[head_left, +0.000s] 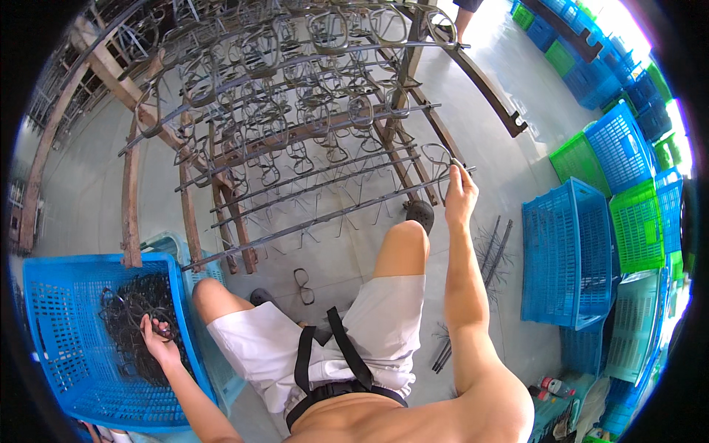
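Note:
My right hand [459, 193] is raised at the right end of the lowest front rod [332, 214] of a rack. Its fingers pinch a dark wire-like loop frame [436, 156], shaped like an eyeglass frame, beside the rod's tip. My left hand [158, 341] is over a blue plastic basket [66, 332], fingers curled round some dark looped frames. A heap of similar dark frames [133, 295] fills the basket's right side. Many more frames [269, 111] hang in rows from the rack's upper rods; the lowest front rod shows small wire hooks below it.
The rack has brown upright posts [131, 199]. One loose frame [303, 286] lies on the floor between my feet. Bundles of thin hooked rods [496, 247] lie right of my leg. Stacked blue baskets [565, 255] and green baskets [635, 225] line the right side. Another person's leg [463, 22] shows at the top.

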{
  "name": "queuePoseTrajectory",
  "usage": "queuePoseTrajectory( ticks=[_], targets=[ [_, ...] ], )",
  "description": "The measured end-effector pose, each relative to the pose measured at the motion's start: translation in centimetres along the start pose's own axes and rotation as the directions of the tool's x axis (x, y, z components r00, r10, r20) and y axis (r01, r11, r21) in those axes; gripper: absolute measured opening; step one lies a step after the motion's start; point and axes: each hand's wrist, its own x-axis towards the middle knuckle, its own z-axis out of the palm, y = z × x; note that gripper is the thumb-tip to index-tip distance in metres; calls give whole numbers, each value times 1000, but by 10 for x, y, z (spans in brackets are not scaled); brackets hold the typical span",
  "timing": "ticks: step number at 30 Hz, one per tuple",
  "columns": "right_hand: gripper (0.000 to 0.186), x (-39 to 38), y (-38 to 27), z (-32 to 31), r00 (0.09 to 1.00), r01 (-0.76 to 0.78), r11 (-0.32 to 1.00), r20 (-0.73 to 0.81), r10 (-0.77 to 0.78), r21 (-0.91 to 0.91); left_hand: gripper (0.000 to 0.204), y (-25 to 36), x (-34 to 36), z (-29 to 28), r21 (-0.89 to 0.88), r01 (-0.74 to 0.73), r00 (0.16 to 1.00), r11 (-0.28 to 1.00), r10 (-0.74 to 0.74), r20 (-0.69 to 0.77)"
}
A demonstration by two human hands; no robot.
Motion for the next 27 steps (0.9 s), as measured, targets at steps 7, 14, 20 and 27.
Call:
queuePoseTrajectory(
  ticks=[7, 14, 20, 27],
  targets=[
    [23, 22, 22, 19, 980, 179, 981, -73, -184, -69, 20, 20, -28, 35, -74, -68, 996, 995, 72, 44],
    [23, 18, 12, -38, 991, 128, 965, -1, -132, -230, 19, 35, -69, 56, 4, -10, 990, 1000, 9, 141],
    [29, -22, -14, -17, 947, 313, 875, 55, -315, -371, 12, 9, -106, 54, -329, 111, 918, 938, 30, 395],
    [31, -110, -73, 47, 814, 540, 824, 357, -458, -173, 15, -5, -110, 80, -486, 236, 880, 842, 26, 473]
  ],
)
